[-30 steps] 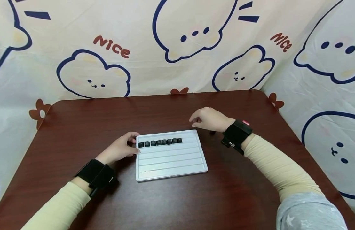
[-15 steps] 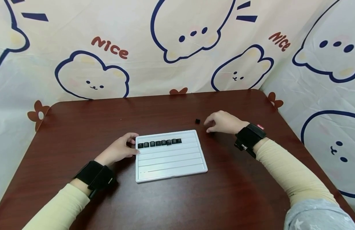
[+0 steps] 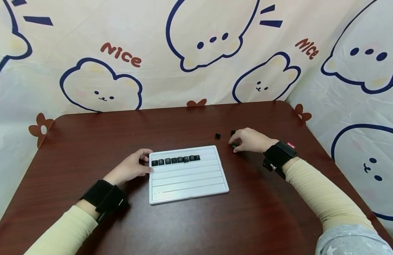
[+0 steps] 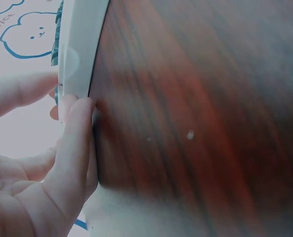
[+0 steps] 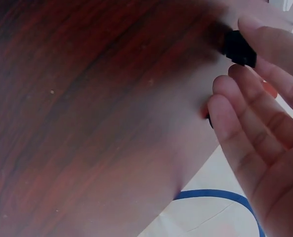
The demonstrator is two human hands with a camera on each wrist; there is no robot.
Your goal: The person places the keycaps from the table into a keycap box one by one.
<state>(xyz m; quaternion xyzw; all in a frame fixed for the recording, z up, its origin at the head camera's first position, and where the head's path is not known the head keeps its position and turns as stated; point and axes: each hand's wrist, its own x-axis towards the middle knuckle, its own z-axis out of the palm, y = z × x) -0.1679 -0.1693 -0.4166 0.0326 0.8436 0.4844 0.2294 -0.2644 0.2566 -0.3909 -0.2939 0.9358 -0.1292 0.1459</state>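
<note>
My left hand (image 3: 131, 166) holds the left edge of a white ridged tray (image 3: 187, 182), with the thumb against its side in the left wrist view. A row of several black keycaps (image 3: 174, 160) sits along the tray's far groove. Beyond the tray's far right corner, my right hand (image 3: 252, 140) pinches a black keycap (image 5: 240, 48) between thumb and index finger, low over the table. Its other fingers are loosely bent. One loose keycap (image 3: 217, 136) lies on the table left of that hand; another dark piece (image 3: 233, 132) shows just behind the fingers, partly hidden.
The dark red-brown wooden table (image 3: 120, 131) has rounded far corners. A pale cloth (image 3: 167, 85) printed with cartoon figures hangs behind it and on the right. Both wrists wear black bands (image 3: 104, 196).
My right hand has moved right and slightly nearer, uncovering a loose keycap on the table, and now pinches another. My left hand stays at the tray's edge.
</note>
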